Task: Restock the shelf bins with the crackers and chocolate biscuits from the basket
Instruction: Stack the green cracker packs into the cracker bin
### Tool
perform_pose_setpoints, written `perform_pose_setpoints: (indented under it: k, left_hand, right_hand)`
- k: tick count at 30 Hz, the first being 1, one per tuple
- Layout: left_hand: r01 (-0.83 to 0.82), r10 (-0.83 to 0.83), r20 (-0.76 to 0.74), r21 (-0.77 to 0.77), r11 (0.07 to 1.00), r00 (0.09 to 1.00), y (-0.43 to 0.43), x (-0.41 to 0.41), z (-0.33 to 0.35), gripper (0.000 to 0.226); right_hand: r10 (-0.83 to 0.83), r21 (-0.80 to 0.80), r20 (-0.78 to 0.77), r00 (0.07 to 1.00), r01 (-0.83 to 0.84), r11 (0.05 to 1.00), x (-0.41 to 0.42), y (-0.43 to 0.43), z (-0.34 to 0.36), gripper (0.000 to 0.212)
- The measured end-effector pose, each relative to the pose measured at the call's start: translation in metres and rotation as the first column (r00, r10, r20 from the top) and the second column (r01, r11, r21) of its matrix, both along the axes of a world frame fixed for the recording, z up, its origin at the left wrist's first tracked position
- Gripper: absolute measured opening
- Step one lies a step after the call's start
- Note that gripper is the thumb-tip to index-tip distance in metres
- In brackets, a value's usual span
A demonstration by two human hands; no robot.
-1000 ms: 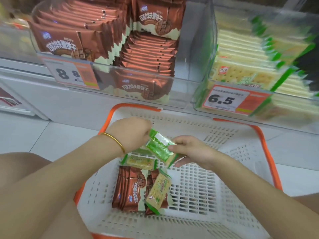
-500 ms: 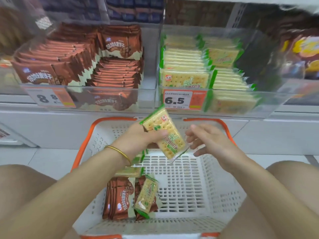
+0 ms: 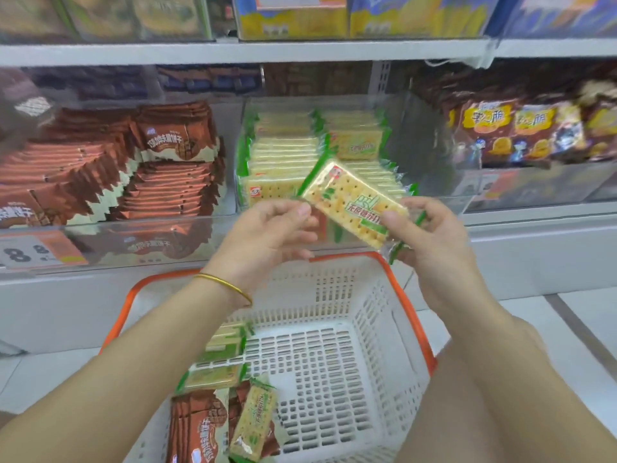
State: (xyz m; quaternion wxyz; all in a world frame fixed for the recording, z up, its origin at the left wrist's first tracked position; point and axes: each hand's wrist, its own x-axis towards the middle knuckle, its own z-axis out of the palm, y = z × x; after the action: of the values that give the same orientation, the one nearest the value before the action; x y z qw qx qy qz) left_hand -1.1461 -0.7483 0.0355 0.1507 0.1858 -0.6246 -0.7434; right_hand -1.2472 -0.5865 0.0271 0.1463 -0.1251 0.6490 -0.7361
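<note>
A green-and-yellow cracker pack (image 3: 347, 198) hangs tilted in front of the clear cracker bin (image 3: 283, 155), which holds several rows of the same packs. My right hand (image 3: 430, 235) pinches its lower right end, thumb on top. My left hand (image 3: 267, 235) holds its left edge with curled fingers. Below stands the white basket with an orange rim (image 3: 414, 312). In its left corner lie brown chocolate biscuit packs (image 3: 197, 426) and a few more cracker packs (image 3: 257, 419). The chocolate biscuit bin (image 3: 133, 168) is left of the cracker bin.
A bin of dark snack bags (image 3: 521, 132) sits right of the cracker bin. Yellow and blue boxes (image 3: 300, 15) fill the shelf above. An 8.8 price tag (image 3: 23, 253) marks the chocolate bin's front. My legs flank the basket on the tiled floor.
The cracker pack came up out of the basket to the front of the cracker bin. My right hand, apart from it half a second ago, now pinches its end. The view tilted up.
</note>
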Motion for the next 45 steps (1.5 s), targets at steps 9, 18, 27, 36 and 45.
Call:
perform_pose_setpoints:
  k: [9, 18, 27, 36, 45]
  left_hand:
    - [0.017, 0.176, 0.03, -0.997, 0.07, 0.984, -0.043, -0.062, 0.015, 0.045]
    - [0.118, 0.156, 0.113, -0.993, -0.023, 0.981, -0.049, -0.066, 0.0, 0.056]
    - [0.111, 0.135, 0.106, -0.994, -0.025, 0.985, -0.052, -0.065, -0.001, 0.053]
    - [-0.167, -0.04, -0.166, -0.986, -0.028, 0.985, -0.043, 0.019, -0.02, 0.025]
    - [0.58, 0.096, 0.573, -0.809, -0.091, 0.814, -0.096, 0.108, -0.121, 0.02]
  right_hand:
    - [0.009, 0.485, -0.678, 0.735, 0.438, 0.757, -0.123, -0.05, 0.033, 0.026]
    - [0.064, 0.622, -0.491, 0.869, 0.299, 0.724, -0.189, -0.091, 0.013, 0.047]
    - [-0.006, 0.637, -0.411, 0.912, 0.292, 0.713, -0.193, -0.104, 0.01, 0.067]
    - [0.013, 0.31, -0.483, 0.875, 0.157, 0.938, -0.072, -0.056, 0.04, 0.026]
    - [0.882, 0.903, 0.003, 0.471, -0.381, 0.2, 0.067, -0.109, -0.143, 0.016]
